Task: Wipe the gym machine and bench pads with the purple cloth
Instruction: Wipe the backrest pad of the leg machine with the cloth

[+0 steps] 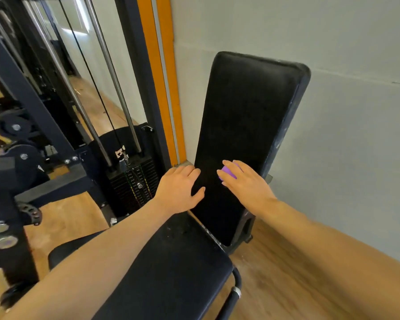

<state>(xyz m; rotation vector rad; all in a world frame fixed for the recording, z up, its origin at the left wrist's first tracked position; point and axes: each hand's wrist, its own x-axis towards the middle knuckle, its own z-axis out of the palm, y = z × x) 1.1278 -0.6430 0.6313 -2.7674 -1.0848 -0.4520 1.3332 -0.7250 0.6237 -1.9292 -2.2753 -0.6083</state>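
Note:
A black padded backrest stands tilted against the wall, with the black seat pad below it. My right hand lies flat on the lower backrest and presses the purple cloth under its fingers; only a small patch of cloth shows. My left hand rests on the backrest's left edge, fingers straight along the rim and thumb spread onto the pad.
A cable machine with a black weight stack, chrome guide rods and dark frame stands to the left. An orange-framed mirror sits behind it. A grey wall is close on the right; wooden floor lies below.

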